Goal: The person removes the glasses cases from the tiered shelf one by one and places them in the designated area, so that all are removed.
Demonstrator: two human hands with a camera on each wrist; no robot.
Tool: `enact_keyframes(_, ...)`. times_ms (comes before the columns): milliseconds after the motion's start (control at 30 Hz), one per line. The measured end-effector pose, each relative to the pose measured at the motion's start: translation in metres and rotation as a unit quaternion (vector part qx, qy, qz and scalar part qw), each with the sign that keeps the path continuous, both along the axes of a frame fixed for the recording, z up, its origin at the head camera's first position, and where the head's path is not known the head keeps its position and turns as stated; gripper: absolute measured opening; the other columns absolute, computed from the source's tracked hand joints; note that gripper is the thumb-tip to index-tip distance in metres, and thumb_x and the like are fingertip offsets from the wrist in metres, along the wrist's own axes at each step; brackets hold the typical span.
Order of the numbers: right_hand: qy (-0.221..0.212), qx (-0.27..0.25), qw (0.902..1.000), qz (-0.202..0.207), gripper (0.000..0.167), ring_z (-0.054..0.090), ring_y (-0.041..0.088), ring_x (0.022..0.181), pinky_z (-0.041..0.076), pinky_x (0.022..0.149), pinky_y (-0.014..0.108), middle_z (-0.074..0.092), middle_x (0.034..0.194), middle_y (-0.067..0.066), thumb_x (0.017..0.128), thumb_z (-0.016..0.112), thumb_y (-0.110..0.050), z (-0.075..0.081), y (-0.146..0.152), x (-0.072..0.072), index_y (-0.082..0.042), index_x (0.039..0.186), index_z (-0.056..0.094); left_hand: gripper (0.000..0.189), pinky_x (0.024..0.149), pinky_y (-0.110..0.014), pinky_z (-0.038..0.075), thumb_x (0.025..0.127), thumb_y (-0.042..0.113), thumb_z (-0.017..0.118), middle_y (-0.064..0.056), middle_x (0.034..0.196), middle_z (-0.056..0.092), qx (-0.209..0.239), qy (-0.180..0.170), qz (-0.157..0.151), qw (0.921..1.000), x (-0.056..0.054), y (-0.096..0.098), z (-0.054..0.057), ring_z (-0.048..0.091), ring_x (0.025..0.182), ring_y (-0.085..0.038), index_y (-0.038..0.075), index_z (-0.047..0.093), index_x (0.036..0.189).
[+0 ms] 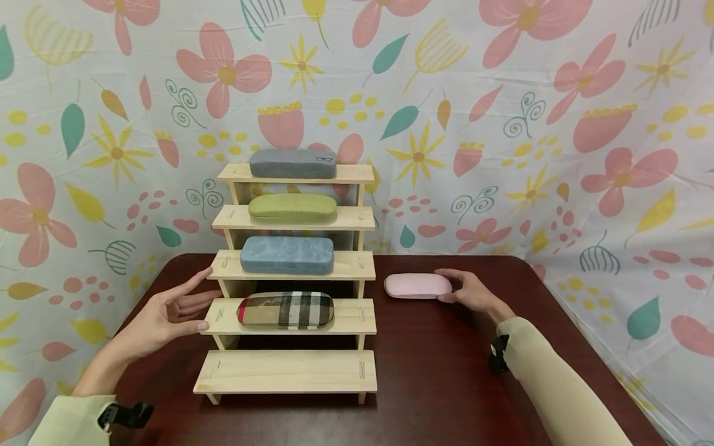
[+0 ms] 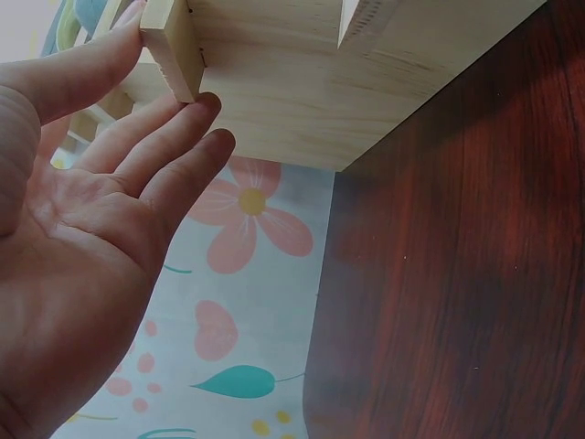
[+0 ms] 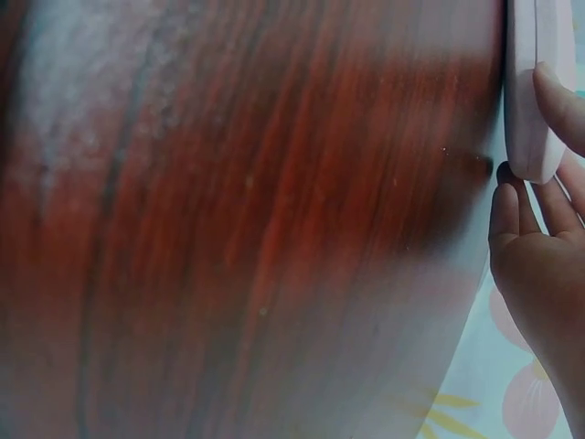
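Observation:
A pale wooden stepped rack (image 1: 284, 375) stands on the table. My left hand (image 1: 162, 319) is at its left side, thumb and fingers gripping the end of a shelf board (image 2: 183, 50). To the right of the rack, my right hand (image 1: 471, 290) holds a pink glasses case (image 1: 417, 286) by its right end, between thumb and fingers. In the right wrist view the pink case (image 3: 535, 101) is partly cut off by the frame; whether it touches the table I cannot tell. A plaid glasses case (image 1: 286, 310) lies on the second step from the bottom.
Higher steps each bear a case: marbled blue (image 1: 287, 255), green (image 1: 292, 207), and grey (image 1: 292, 163) on top. The bottom step bears none. Under the rack is a dark red-brown table (image 1: 435, 384); a flower-patterned cloth (image 1: 346, 74) hangs behind and beside it.

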State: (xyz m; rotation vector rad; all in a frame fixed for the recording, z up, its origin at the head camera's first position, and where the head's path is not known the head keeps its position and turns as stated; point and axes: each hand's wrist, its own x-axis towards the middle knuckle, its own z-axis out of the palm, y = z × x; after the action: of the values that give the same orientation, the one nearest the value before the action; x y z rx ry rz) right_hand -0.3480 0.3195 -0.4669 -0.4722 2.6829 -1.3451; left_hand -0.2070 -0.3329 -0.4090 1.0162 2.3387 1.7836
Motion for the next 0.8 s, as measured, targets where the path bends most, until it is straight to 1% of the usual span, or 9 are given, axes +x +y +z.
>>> enact_keyframes(333, 0.006, 0.007, 1.0, -0.004, 0.067, 0.055, 0.04, 0.124, 0.044, 0.106, 0.056, 0.054, 0.148, 0.029, 0.09, 0.083, -0.003, 0.0004, 0.0022, 0.0002, 0.008, 0.149, 0.054, 0.093, 0.085, -0.035, 0.062, 0.092, -0.023, 0.065, -0.002, 0.152, 0.057, 0.004, 0.006, -0.008, 0.9999, 0.0005, 0.0002, 0.0008, 0.056, 0.138, -0.014, 0.002, 0.017, 0.168)
enact_keyframes(567, 0.008, 0.008, 0.9999, -0.003, 0.066, 0.056, 0.038, 0.12, 0.046, 0.104, 0.053, 0.055, 0.146, 0.03, 0.089, 0.082, -0.002, 0.0017, 0.0022, 0.001, 0.009, 0.148, 0.054, 0.093, 0.085, -0.034, 0.062, 0.092, -0.021, 0.067, -0.002, 0.151, 0.058, -0.005, 0.007, 0.002, 1.0, 0.0017, 0.001, 0.0021, 0.056, 0.137, -0.013, 0.002, 0.018, 0.168)
enact_keyframes(667, 0.012, 0.008, 0.9999, 0.0, 0.066, 0.057, 0.039, 0.119, 0.047, 0.102, 0.053, 0.056, 0.145, 0.03, 0.089, 0.083, -0.002, 0.0029, 0.0021, 0.0014, 0.01, 0.147, 0.054, 0.093, 0.085, -0.035, 0.062, 0.093, -0.02, 0.067, -0.001, 0.152, 0.057, -0.007, 0.004, 0.002, 1.0, 0.0018, 0.0013, 0.0026, 0.056, 0.137, -0.012, 0.003, 0.018, 0.169)
enact_keyframes(800, 0.01, 0.004, 0.9999, 0.005, 0.067, 0.056, 0.04, 0.123, 0.047, 0.103, 0.053, 0.054, 0.147, 0.031, 0.089, 0.083, -0.001, 0.0041, 0.0022, 0.0013, 0.01, 0.148, 0.053, 0.093, 0.085, -0.036, 0.062, 0.093, -0.021, 0.066, -0.001, 0.153, 0.056, -0.004, 0.002, -0.001, 1.0, 0.0018, 0.0013, 0.0025, 0.056, 0.138, -0.012, 0.003, 0.017, 0.169)
